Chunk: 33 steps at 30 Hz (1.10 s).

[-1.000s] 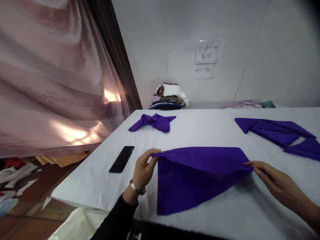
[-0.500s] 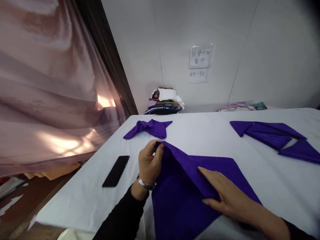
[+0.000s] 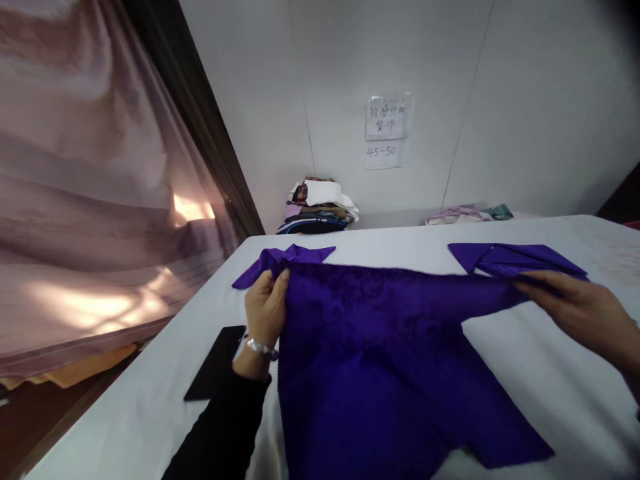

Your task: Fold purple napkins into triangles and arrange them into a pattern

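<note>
A purple cloth napkin point(image 3: 370, 360) hangs stretched between my two hands, its top edge pulled nearly straight. My left hand point(image 3: 267, 303) pinches the upper left corner between thumb and fingers. Far to the right, my right hand point(image 3: 575, 310) grips the other end of that edge, its fingertips partly blurred. The lower part of the napkin drapes toward the white table point(image 3: 505, 347), with one corner spread out at the lower right. Just behind my left hand lies a crumpled purple napkin point(image 3: 265, 262).
A black phone point(image 3: 213, 367) lies left of my wrist. Folded purple cloths point(image 3: 530, 257) rest at the back right. Along the wall point(image 3: 250, 80) are a stack of folded clothes point(image 3: 320, 207) and a lower cloth pile point(image 3: 460, 213). A pink curtain point(image 3: 90, 167) hangs at the left.
The napkin's folded-over edge has been lifted and pulled out wide. My right hand has moved up and right, from resting on the cloth to gripping its edge. My left hand keeps its corner.
</note>
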Each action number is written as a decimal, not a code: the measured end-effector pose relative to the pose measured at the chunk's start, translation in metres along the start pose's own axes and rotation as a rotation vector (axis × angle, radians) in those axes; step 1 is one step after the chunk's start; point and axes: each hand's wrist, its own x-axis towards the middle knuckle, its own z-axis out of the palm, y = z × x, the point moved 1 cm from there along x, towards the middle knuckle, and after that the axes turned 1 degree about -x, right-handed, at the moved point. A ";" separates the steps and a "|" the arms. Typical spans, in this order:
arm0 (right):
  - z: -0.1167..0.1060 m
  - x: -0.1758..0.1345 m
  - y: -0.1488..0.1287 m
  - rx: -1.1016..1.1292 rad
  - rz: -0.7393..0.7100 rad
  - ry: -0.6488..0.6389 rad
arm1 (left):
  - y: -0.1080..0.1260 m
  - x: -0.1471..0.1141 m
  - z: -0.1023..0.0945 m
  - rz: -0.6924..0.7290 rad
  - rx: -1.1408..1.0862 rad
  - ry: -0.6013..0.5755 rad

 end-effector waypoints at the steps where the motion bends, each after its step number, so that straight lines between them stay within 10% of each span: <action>1: 0.002 0.014 -0.002 -0.007 -0.014 0.040 | -0.007 0.010 0.011 -0.010 -0.020 0.000; 9: 0.103 0.132 0.014 -0.100 -0.007 -0.129 | -0.087 0.082 0.099 -0.169 0.212 -0.104; 17: 0.166 0.139 0.033 -0.098 -0.023 -0.078 | -0.128 0.085 0.129 -0.224 0.365 -0.211; 21: 0.149 0.082 0.044 0.006 -0.145 -0.213 | -0.126 0.055 0.104 -0.171 0.354 -0.325; 28: 0.074 -0.083 0.113 0.075 -0.101 -0.557 | -0.111 -0.062 -0.005 0.208 0.381 -0.768; 33: 0.048 -0.117 0.126 -0.056 -0.168 -0.594 | -0.108 -0.104 -0.047 0.332 0.496 -0.855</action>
